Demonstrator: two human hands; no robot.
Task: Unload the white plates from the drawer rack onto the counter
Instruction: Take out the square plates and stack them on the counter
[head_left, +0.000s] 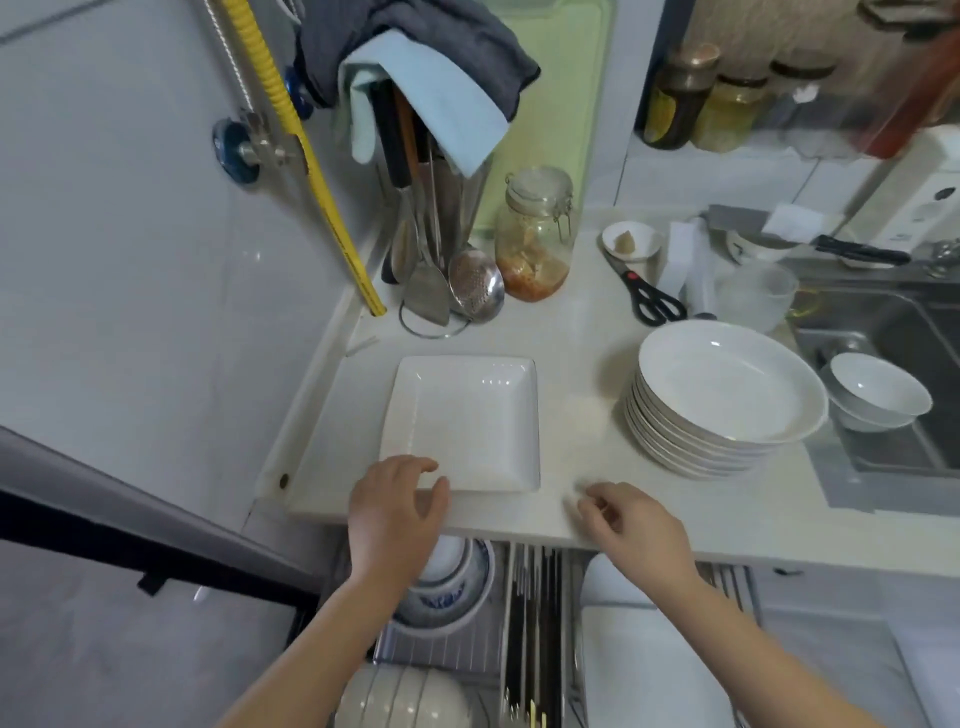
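The square plate (462, 423) lies flat on the counter (582, 322), its near edge close to the counter's front, and the left hand (395, 512) rests loose at that corner with fingers spread, gripping nothing, while the right hand (631, 525) hangs beside it half-curled and empty. A careless pull of the left hand could drag the plate over the edge into the open drawer (498, 639) below — onto the bowls (447, 587) there. The round stack (722, 400) stands near the sink (883, 332), so an elbow might push it.
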